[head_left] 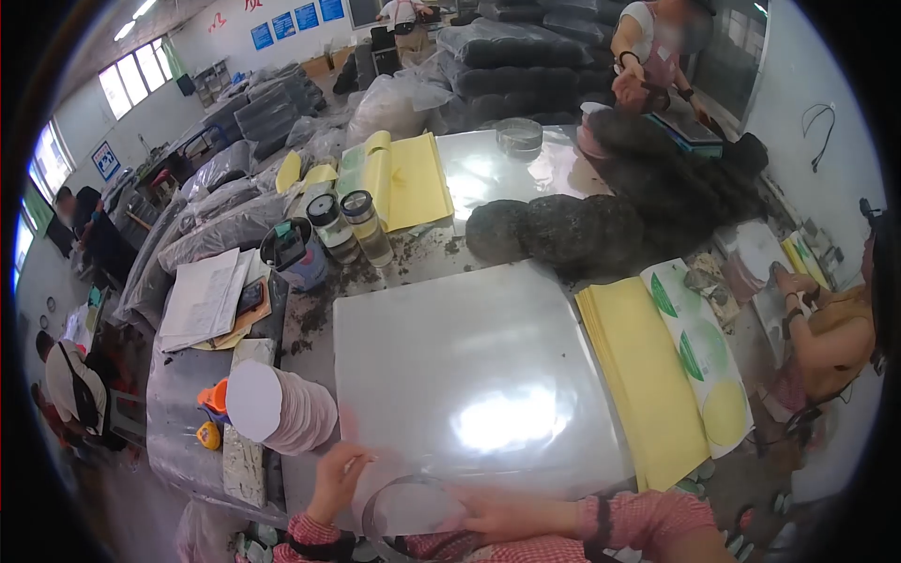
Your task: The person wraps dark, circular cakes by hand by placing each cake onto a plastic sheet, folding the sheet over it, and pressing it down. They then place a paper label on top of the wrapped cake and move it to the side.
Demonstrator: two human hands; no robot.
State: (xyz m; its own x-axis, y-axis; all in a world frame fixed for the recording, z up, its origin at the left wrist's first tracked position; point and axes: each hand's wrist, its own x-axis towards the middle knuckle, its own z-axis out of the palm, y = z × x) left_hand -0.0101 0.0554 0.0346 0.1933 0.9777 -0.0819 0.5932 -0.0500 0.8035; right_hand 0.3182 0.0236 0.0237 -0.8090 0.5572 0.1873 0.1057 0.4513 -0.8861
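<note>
My left hand (336, 480) pinches the edge of a thin round white paper disc (413, 507) at the near edge of the table. My right hand (502, 513) lies flat on that disc, fingers spread and pointing left. The disc rests over a round metal ring (375, 497) on a large white sheet (469, 375) that covers the table in front of me. A fanned stack of the same white discs (282, 408) lies just left of my left hand. Both my sleeves are red-and-white checked.
Yellow paper sheets (648, 375) and green-printed wrappers (699, 352) lie to the right. Dark round pressed cakes (554, 230) sit behind the sheet. Two jars (352, 225), a mug (296, 253) and papers (202, 300) stand at left. Other people work at the right and far end.
</note>
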